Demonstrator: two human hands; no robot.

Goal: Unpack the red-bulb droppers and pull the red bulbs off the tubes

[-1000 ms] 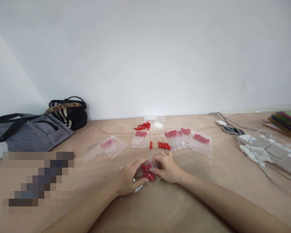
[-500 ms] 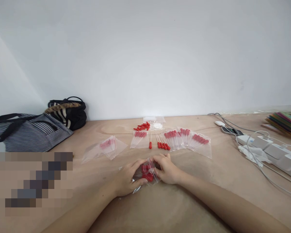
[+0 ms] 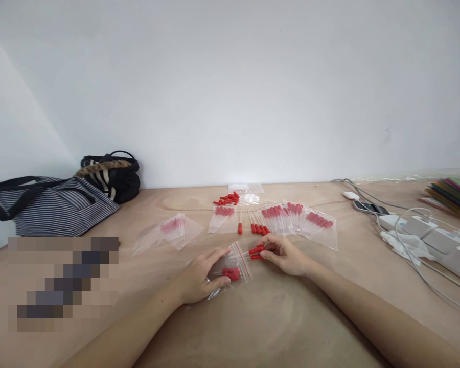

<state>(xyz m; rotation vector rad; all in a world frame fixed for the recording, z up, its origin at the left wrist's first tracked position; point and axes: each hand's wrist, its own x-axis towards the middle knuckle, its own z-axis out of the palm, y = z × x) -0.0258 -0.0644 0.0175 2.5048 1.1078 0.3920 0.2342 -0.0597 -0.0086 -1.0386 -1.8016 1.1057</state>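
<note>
My left hand [image 3: 199, 276] lies on a small clear zip bag [image 3: 232, 268] on the wooden table [image 3: 253, 327], fingers holding it down; a few red-bulbed droppers remain inside. My right hand [image 3: 285, 253] pinches two red-bulbed droppers [image 3: 256, 252] just outside the bag's mouth. Beyond the hands lie loose droppers [image 3: 259, 229] and several filled clear bags [image 3: 299, 220] in a row. A loose pile of red droppers [image 3: 227, 198] sits farther back.
Clear bags [image 3: 170, 232] lie to the left. A striped tote [image 3: 49, 207] and a black bag [image 3: 113, 176] stand at the far left by the wall. At the right are power strips with cables [image 3: 425, 232], a phone [image 3: 368, 207] and stacked coloured sheets [image 3: 454, 191].
My right hand has moved right, away from the bag, drawing two droppers out of its mouth. My left hand stays on the bag.
</note>
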